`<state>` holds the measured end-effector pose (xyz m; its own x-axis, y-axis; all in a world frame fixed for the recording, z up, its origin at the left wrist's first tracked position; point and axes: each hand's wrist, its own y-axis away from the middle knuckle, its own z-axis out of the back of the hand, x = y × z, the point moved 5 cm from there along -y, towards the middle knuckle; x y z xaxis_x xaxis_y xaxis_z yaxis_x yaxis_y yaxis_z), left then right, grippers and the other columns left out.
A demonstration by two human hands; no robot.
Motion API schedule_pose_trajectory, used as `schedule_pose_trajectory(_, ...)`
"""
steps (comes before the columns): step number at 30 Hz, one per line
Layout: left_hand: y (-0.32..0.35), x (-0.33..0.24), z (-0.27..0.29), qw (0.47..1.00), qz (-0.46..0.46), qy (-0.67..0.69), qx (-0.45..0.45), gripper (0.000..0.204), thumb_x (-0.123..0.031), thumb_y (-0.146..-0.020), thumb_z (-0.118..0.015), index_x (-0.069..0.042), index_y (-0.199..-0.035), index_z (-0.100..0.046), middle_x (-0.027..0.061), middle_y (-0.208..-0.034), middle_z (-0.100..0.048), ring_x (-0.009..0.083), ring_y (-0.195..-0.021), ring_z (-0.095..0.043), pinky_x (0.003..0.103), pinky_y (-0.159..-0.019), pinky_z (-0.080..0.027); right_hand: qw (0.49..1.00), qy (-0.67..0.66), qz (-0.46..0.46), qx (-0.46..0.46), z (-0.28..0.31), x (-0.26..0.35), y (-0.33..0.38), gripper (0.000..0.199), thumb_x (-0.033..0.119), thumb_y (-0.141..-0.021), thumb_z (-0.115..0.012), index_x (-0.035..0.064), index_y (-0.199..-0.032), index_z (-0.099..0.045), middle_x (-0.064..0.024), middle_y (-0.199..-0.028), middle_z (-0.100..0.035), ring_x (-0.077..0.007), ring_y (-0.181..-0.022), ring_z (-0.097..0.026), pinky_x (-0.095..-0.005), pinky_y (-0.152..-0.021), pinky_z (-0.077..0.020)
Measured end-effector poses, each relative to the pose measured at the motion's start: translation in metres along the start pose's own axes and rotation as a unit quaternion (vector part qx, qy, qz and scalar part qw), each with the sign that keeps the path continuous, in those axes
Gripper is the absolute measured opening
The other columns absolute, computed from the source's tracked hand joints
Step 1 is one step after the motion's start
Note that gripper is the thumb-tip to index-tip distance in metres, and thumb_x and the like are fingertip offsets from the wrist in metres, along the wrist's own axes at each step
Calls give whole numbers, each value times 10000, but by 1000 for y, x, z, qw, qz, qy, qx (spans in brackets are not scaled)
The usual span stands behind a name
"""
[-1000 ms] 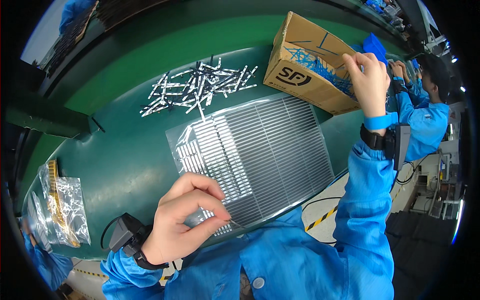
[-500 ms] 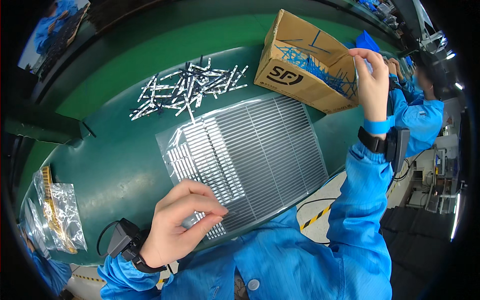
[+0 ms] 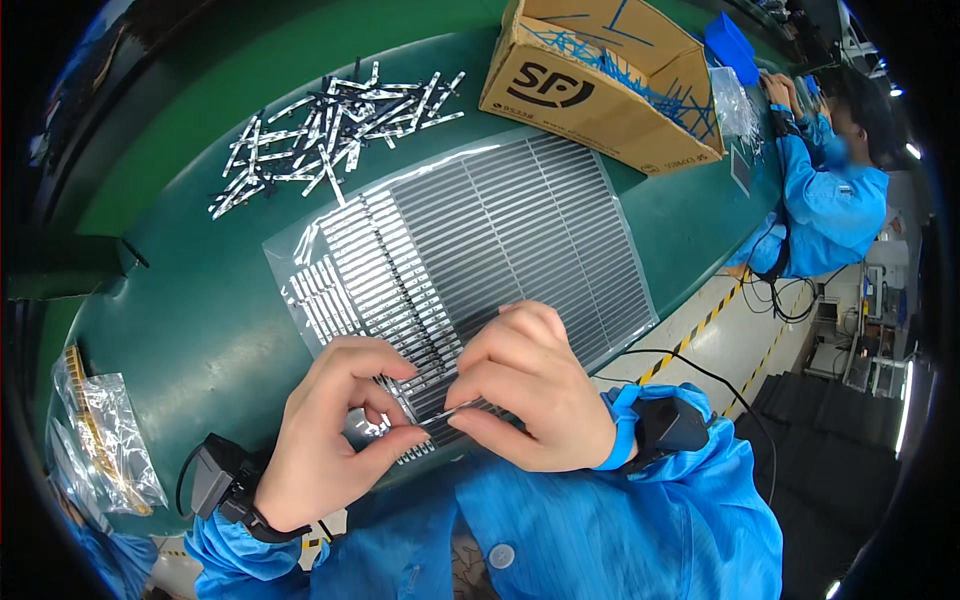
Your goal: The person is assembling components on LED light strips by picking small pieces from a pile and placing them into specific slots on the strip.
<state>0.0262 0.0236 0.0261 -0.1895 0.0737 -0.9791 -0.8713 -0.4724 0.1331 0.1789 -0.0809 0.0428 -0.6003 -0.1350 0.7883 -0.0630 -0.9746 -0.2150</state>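
Observation:
My right hand point(image 3: 530, 390) pinches a thin pale strip point(image 3: 440, 414) between thumb and forefinger, over the near edge of the sheet. My left hand point(image 3: 340, 425) faces it, fingers curled and thumb tip apart from the forefinger, close to the strip's left end. Below both hands lies a clear-covered sheet point(image 3: 530, 230) with rows of dark grey bars. Short white strips with dark marks point(image 3: 375, 250) line its left part, and a smaller group of strips point(image 3: 325, 300) lies further left. The hands hide part of the sheet's near edge.
Beyond the sheet is a loose pile of black-and-white strips point(image 3: 330, 130). An open cardboard box point(image 3: 590, 100) with thin blue sticks stands at the far right. Clear bags with yellow strips point(image 3: 110, 435) lie at left. A co-worker point(image 3: 835, 210) sits at right, near a blue bin point(image 3: 732, 48).
My right hand has come from the box's rim down to the sheet, beside my left hand. My left hand's thumb and forefinger have parted. The view has shifted slightly.

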Motion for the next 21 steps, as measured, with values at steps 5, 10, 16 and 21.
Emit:
schedule_pose_trajectory(5,0,5,0,1000,10,-3,6,519,113,-706,-801,-27,-1142,-557,122,-1158,-567,131,-770,-672,251,-637,-494,995,77,-40,-46,-4,-1,4,174,154,-754,-744,121,-898,-653,-40,-926,-549,-259,-935,-527,-433,-944,-372)
schedule_pose_trajectory(10,-5,13,-2,999,39,-25,5,614,175,-636,-735,-49,-1158,-502,92,-1211,-501,99,-761,-580,236,-665,-444,989,96,-67,-94,-8,-8,8,244,215,-761,-754,137,-975,-667,-34,-943,-561,-265,-913,-540,-443,-946,-374)
schedule_pose_trajectory(16,9,27,13,990,135,-41,5,527,140,-762,-649,-81,-1211,-482,88,-1323,-471,109,-867,-558,239,-812,-442,993,59,-12,-99,-17,-8,6,184,190,-778,-728,109,-886,-603,-44,-918,-490,-263,-913,-505,-436,-934,-382)
schedule_pose_trajectory(21,3,39,12,994,96,-28,-38,617,216,-623,-633,-64,-1148,-470,82,-1252,-474,65,-704,-524,192,-672,-406,989,51,40,-134,-16,-7,11,157,143,-783,-711,68,-819,-577,-61,-923,-460,-269,-924,-485,-417,-922,-399)
